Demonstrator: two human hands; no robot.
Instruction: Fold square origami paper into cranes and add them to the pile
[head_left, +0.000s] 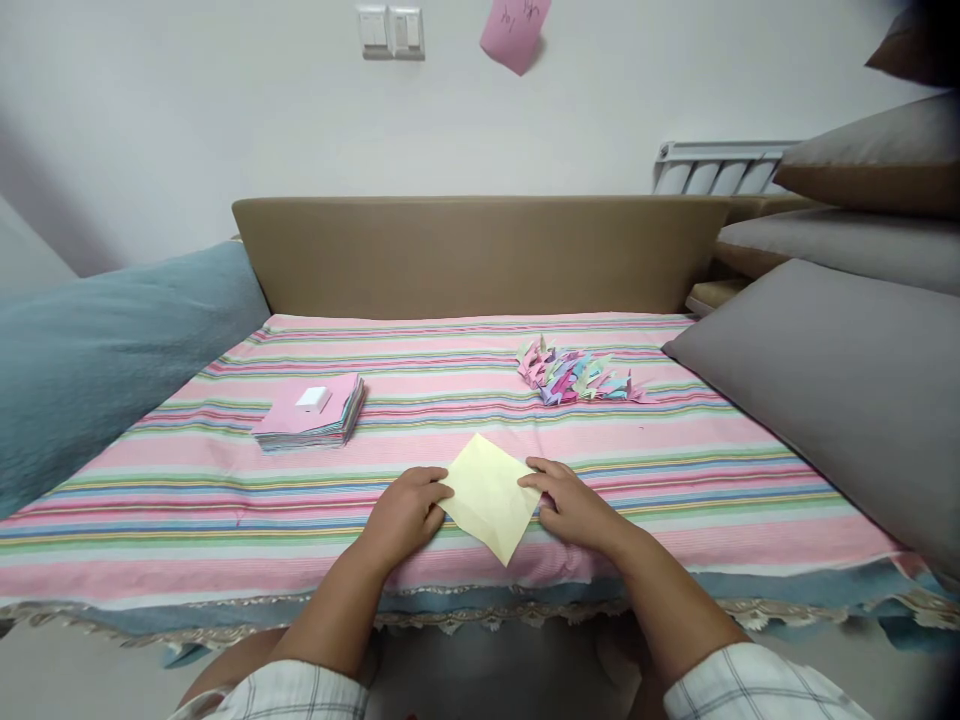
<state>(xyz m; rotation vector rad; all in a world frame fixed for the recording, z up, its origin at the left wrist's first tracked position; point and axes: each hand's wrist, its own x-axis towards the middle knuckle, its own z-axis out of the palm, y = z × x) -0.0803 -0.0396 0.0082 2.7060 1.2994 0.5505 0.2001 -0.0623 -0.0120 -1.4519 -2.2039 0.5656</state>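
Note:
A pale yellow square of paper (491, 492) lies turned like a diamond near the front of the striped cloth, with faint creases on it. My left hand (411, 508) pinches its left corner, thumb and fingers closed on the edge. On the opposite corner, my right hand (571, 503) grips the sheet between thumb and fingers. Beyond the right hand sits a cluster of folded paper cranes (574, 375) in pink, purple, blue and green. To the left rests a stack of coloured paper sheets (315, 415), pink on top, with a small white box-like object (313, 399) on it.
The striped cloth (187, 480) covers a seat with a lace-trimmed front edge. A brown backrest (480, 255) stands behind it. A blue cushion (127, 340) is at the left, grey cushions (832, 370) at the right. A pink note (514, 32) hangs on the wall.

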